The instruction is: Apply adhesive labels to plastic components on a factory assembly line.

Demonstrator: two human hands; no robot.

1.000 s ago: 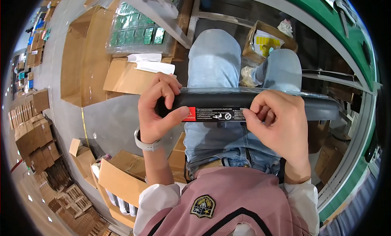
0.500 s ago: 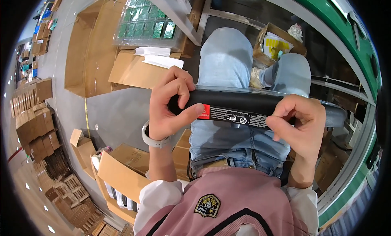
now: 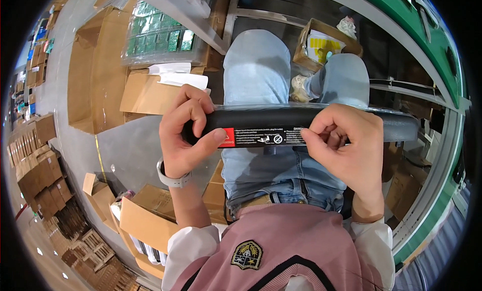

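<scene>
A long black bar-shaped device (image 3: 256, 117) lies across in front of me above my lap, with clear film along its far edge. My left hand (image 3: 188, 128) is wrapped round its left end, thumb on the front face. A black warning label (image 3: 266, 136) with a red block at its left end runs along the near side. At the label's right end, my right hand (image 3: 344, 145) is closed in a pinch, thumb and curled fingers together over the label's edge. The fingers hide that end. The device's grey-black right end (image 3: 401, 128) extends past my right hand.
Trays of green circuit boards (image 3: 163, 37) stand at the upper left, beside an open cardboard box (image 3: 95, 75). Another open carton (image 3: 145, 218) is at the lower left. Beyond my knees sits a small box (image 3: 306, 52) with papers. A green-edged bench frame (image 3: 447, 90) rises on the right.
The device and both hands have shifted left in the view, as have the surroundings. My right hand has turned slightly, with its fingers more curled, at the same end of the label.
</scene>
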